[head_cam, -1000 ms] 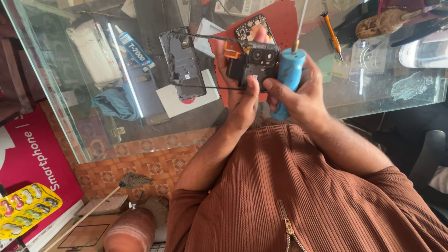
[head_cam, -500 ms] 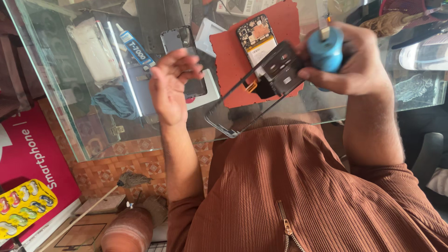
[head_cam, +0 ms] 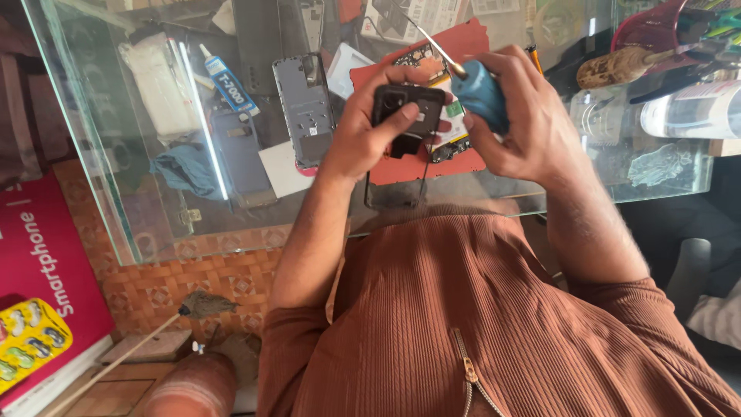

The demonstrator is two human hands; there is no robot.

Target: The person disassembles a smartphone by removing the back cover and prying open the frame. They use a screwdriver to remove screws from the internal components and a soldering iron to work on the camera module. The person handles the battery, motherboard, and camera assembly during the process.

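My left hand [head_cam: 356,143] grips a black phone part with a camera cut-out [head_cam: 407,116], thumb pressed on its face, just above the glass table. My right hand [head_cam: 529,116] is closed around a blue-handled screwdriver [head_cam: 480,91]; its thin metal shaft points up and to the left. The two hands touch at the part. Beneath them lies a red mat [head_cam: 463,42] with an opened phone's circuit board [head_cam: 454,139] partly hidden by my fingers.
On the glass table [head_cam: 116,193] lie a grey phone frame [head_cam: 305,108], a glue tube [head_cam: 226,83], a white pouch [head_cam: 158,85] and a blue cloth [head_cam: 185,170]. A wooden-handled brush [head_cam: 617,69] and clear bottle [head_cam: 695,108] sit at right. A red box [head_cam: 38,255] stands lower left.
Half a second ago my left hand was off the part and open while the right held part and screwdriver. Now the left hand grips the black part again and the hands have come together.
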